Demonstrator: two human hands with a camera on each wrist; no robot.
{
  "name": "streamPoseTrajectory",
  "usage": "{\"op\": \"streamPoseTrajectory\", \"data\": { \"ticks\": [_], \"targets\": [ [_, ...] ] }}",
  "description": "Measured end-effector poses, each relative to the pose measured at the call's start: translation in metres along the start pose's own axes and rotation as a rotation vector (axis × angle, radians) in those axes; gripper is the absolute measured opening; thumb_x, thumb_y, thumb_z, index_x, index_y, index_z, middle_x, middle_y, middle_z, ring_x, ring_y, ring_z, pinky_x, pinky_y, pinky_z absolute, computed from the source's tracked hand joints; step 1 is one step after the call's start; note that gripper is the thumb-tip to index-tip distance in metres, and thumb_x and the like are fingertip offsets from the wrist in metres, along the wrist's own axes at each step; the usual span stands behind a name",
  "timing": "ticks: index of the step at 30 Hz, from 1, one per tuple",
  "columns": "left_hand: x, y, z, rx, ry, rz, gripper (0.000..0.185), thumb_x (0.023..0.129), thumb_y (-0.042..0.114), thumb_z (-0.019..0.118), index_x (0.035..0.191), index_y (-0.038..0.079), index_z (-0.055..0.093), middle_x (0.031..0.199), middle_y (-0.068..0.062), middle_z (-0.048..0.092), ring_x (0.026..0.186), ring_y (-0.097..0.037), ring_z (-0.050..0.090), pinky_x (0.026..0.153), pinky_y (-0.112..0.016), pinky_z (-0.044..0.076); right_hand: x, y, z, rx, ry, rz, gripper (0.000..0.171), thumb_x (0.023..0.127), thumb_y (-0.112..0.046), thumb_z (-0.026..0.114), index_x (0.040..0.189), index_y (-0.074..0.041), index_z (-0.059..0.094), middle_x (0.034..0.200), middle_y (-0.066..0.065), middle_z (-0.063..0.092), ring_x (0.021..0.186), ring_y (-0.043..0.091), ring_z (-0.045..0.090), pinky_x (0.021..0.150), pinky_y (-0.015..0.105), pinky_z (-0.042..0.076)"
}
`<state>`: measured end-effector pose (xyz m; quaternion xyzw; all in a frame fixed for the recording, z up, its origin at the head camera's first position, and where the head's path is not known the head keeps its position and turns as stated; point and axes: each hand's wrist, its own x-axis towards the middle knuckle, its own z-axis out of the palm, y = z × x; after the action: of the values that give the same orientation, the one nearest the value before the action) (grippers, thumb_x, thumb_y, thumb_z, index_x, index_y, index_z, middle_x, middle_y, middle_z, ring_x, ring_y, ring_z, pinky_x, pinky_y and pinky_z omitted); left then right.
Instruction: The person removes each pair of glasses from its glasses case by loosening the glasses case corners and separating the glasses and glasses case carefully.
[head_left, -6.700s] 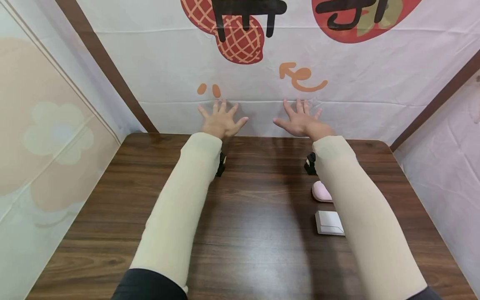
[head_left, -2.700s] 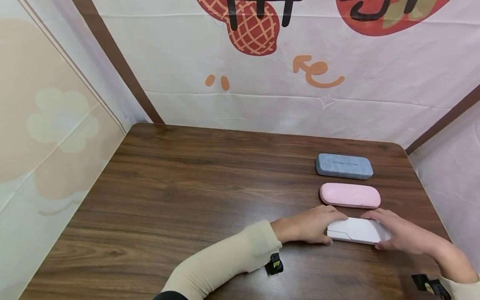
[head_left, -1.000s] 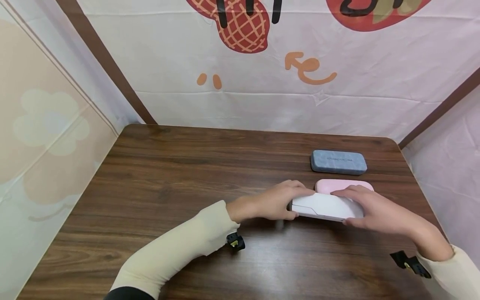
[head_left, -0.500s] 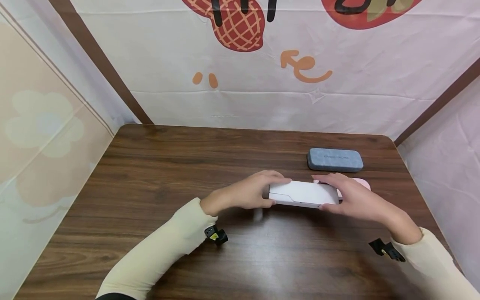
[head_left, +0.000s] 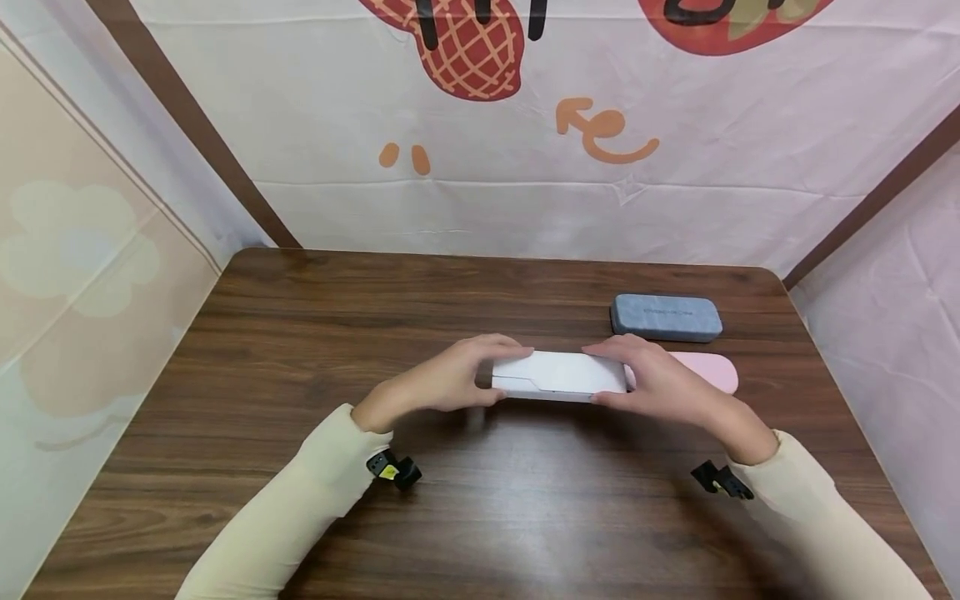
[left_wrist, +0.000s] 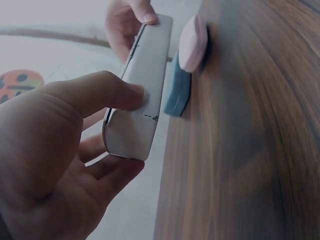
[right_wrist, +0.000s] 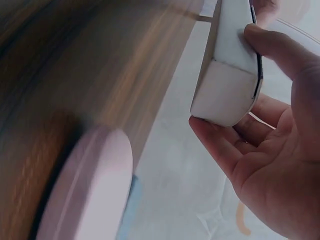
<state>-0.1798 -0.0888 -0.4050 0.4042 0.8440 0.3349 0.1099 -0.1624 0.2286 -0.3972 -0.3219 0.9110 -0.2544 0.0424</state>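
A long white glasses case (head_left: 558, 372) with a thin seam line is held level above the table by both hands. My left hand (head_left: 442, 379) grips its left end, thumb on the near side and fingers on the far side. At the other end my right hand (head_left: 660, 379) grips it the same way. In the left wrist view the thumb presses the side of the white case (left_wrist: 145, 75). The right wrist view shows the squared end of the case (right_wrist: 225, 92) between thumb and fingers. Behind my right hand lies a pink glasses case (head_left: 708, 371), partly covered by it.
A blue-grey glasses case (head_left: 666, 317) with small lettering lies on the table behind the pink one. The brown wooden table (head_left: 300, 333) meets a white printed cloth (head_left: 480, 217) along its back edge. More cloth hangs at the left and right sides.
Both hands first lay spread near the back cloth, then took hold of the white case at the right. They have since lifted it and carried it left and slightly back, uncovering part of the pink case.
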Motion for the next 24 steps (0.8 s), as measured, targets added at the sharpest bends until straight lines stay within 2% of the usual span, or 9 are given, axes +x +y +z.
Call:
{"op": "streamPoseTrajectory", "data": {
  "ticks": [6,12,18,24],
  "targets": [
    [-0.010,-0.010,-0.008,0.000,0.023,-0.022,0.062,0.087,0.003,0.078,0.144,0.004,0.056,0.143,-0.015,0.056,0.132,-0.031,0.052,0.108,-0.047,0.042,0.016,-0.003,0.013,0.019,0.008,-0.005,0.065,0.082,-0.026,0.087,0.138,-0.003,0.062,0.129,0.011,0.066,0.118,0.028,0.059,0.096,0.048,0.049],
    [-0.021,-0.024,-0.015,-0.009,0.039,-0.060,0.061,0.087,0.001,0.077,0.144,0.003,0.056,0.144,-0.015,0.056,0.133,-0.032,0.051,0.108,-0.049,0.042,0.032,-0.005,0.023,0.038,0.016,-0.048,0.065,0.082,-0.025,0.087,0.138,-0.002,0.062,0.126,0.013,0.067,0.116,0.029,0.060,0.095,0.048,0.049],
    [-0.030,-0.036,-0.017,-0.036,0.052,-0.090,0.060,0.087,-0.001,0.076,0.143,0.003,0.057,0.144,-0.014,0.056,0.134,-0.031,0.051,0.107,-0.049,0.043,0.046,-0.007,0.034,0.019,0.016,-0.064,0.065,0.083,-0.026,0.087,0.137,0.000,0.062,0.124,0.015,0.067,0.115,0.030,0.061,0.094,0.047,0.050],
    [-0.032,-0.050,-0.013,-0.050,0.076,-0.111,0.059,0.087,-0.001,0.076,0.142,0.004,0.059,0.144,-0.013,0.056,0.135,-0.030,0.050,0.108,-0.049,0.042,0.056,-0.004,0.045,0.024,-0.015,-0.042,0.063,0.087,-0.025,0.084,0.139,0.000,0.060,0.127,0.016,0.065,0.119,0.031,0.059,0.097,0.048,0.049]
  ]
}}
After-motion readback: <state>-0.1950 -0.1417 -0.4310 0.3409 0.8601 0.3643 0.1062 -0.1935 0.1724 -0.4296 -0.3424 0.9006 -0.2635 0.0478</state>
